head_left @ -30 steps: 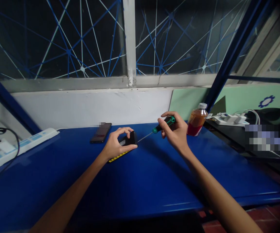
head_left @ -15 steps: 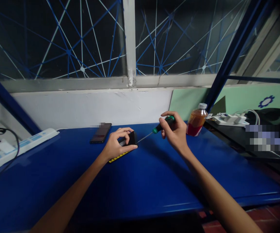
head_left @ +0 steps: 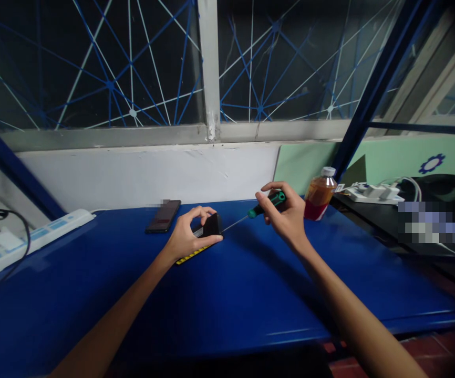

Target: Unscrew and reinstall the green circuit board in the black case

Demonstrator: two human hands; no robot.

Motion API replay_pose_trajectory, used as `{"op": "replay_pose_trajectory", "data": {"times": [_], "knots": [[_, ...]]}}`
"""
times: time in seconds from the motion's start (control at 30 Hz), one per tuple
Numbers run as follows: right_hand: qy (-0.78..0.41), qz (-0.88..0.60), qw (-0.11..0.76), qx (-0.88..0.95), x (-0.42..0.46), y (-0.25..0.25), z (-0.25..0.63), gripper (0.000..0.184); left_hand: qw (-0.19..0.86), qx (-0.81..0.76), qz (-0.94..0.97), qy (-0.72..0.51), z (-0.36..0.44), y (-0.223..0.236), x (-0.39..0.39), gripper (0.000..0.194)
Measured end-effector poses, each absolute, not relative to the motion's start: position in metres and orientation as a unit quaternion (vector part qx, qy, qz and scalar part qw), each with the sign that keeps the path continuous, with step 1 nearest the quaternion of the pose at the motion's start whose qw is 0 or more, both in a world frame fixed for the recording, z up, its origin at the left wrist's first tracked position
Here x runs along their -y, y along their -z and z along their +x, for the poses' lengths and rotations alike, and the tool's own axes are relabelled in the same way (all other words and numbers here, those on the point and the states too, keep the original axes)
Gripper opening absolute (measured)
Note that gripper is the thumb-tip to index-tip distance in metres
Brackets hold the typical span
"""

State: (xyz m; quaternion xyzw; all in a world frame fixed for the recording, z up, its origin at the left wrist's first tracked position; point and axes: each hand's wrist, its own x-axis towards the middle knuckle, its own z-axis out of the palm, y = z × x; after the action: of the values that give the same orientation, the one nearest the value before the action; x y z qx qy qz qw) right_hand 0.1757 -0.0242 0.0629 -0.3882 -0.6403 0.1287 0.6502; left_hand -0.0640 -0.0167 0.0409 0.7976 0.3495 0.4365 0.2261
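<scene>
My left hand (head_left: 188, 233) is closed around a small black block-shaped device (head_left: 212, 226) with a yellow-striped lower edge, holding it on the blue table (head_left: 227, 294). The fingers cover much of the device, so its kind is unclear. In my right hand (head_left: 288, 212) is a screwdriver (head_left: 266, 205) with a green and black handle, gripped between thumb and fingers. Its thin metal shaft slants down to the left, and the tip meets the device's right end.
A dark smartphone (head_left: 163, 216) lies behind my left hand. A bottle of red-orange drink (head_left: 321, 195) stands beyond my right hand. At the left is a white power strip (head_left: 54, 231) with a black cable. Another power strip (head_left: 377, 193) with plugs sits at the right.
The screwdriver handle has turned slightly in my right hand, and the fingers have shifted around it. My left hand and the device stay in place.
</scene>
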Motion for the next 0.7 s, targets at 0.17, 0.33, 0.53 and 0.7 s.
{"op": "replay_pose_trajectory", "data": {"times": [0.17, 0.33, 0.53, 0.7], "knots": [[-0.202, -0.328, 0.647, 0.659, 0.0223, -0.0610, 0.1783, 0.021, 0.233, -0.349, 0.798, -0.432, -0.0639, -0.0411, 0.0161, 0.040], [-0.203, -0.336, 0.660, 0.641, 0.0239, -0.0628, 0.1745, 0.022, 0.234, -0.346, 0.799, -0.433, -0.0633, -0.0399, 0.0161, 0.039], [-0.171, -0.379, 0.645, 0.641, 0.0267, -0.0651, 0.1736, 0.022, 0.224, -0.341, 0.803, -0.435, -0.0632, -0.0412, 0.0159, 0.038], [-0.221, -0.328, 0.653, 0.646, 0.0242, -0.0631, 0.1743, 0.024, 0.215, -0.342, 0.805, -0.435, -0.0636, -0.0411, 0.0161, 0.036]]}}
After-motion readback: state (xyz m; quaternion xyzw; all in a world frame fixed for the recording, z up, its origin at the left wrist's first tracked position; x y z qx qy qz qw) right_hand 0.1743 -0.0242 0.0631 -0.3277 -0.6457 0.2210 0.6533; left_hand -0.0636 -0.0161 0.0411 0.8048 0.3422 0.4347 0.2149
